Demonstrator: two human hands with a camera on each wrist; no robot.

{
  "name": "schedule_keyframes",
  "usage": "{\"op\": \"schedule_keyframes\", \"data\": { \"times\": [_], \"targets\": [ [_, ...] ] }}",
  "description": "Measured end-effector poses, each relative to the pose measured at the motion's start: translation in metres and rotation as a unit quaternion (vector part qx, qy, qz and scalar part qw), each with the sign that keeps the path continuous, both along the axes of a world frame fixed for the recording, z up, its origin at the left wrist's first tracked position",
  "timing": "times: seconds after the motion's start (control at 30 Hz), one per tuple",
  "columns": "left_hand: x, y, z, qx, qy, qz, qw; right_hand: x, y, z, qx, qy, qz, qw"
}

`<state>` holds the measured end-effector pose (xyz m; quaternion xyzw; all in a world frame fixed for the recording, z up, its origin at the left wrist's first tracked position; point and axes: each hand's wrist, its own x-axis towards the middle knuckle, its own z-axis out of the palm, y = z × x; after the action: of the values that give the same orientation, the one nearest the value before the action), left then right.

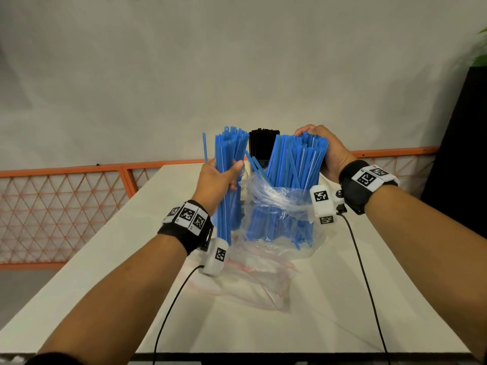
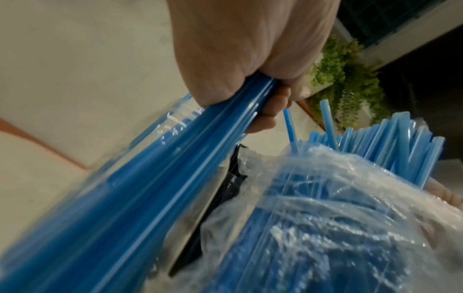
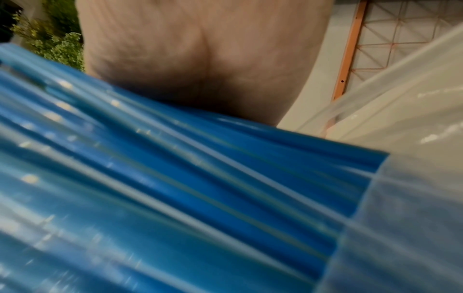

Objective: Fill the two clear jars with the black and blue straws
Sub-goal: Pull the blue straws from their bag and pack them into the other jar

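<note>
- Because the surface (image 1: 342, 299) is bare and smooth around the work, any straw that slips out is likely to roll toward an edge.
- Clear plastic bag (image 1: 279, 206) stands slumped at centre, the main mass of blue straws (image 1: 292, 167) upright inside it. Risk: the bag has no stiffness; if support goes, the lot fans out and topples.
- Right hand (image 1: 329, 154) cups the top of that mass, fingers curled over the straw ends. Hold looks loose; tips already splay.
- Left hand (image 1: 218, 180) grips a separate bundle of blue straws (image 1: 226, 201), fingers wrapped tight at mid-length. One stray straw (image 1: 204, 147) stands apart at the left and may drop.
- Black straws (image 1: 263, 143) stand behind, apparently jarred; jar wall mostly hidden. A swinging bundle could knock it.
- Second jar: cannot tell where.
</note>
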<state>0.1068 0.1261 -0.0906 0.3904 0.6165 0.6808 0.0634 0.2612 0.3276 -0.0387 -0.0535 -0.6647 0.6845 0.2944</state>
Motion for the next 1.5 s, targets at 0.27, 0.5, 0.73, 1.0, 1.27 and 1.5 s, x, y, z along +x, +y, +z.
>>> {"op": "schedule_keyframes", "data": {
  "times": [0.27, 0.5, 0.73, 1.0, 1.27, 1.5],
  "targets": [
    [-0.014, 0.002, -0.038, -0.004, -0.031, 0.008, 0.999, -0.006, 0.000, -0.001, -0.003, 0.008, 0.004, 1.000],
    [-0.014, -0.008, -0.008, 0.029, -0.032, 0.008, 0.999, -0.013, 0.002, -0.001, -0.004, 0.012, 0.013, 1.000],
    [-0.017, -0.023, 0.105, 0.263, 0.062, 0.029, 0.962, -0.017, 0.005, -0.003, 0.003, 0.009, 0.009, 1.000],
    [-0.045, 0.022, 0.065, 0.073, 0.001, 0.089, 0.993, -0.013, 0.005, -0.002, 0.004, 0.008, 0.017, 1.000],
    [-0.056, 0.033, 0.062, 0.026, 0.039, 0.175, 0.983, -0.006, 0.006, -0.002, 0.012, 0.001, 0.020, 1.000],
    [-0.059, 0.039, 0.065, -0.050, 0.079, 0.155, 0.983, -0.003, 0.005, -0.002, 0.014, 0.000, 0.017, 1.000]
  ]
}}
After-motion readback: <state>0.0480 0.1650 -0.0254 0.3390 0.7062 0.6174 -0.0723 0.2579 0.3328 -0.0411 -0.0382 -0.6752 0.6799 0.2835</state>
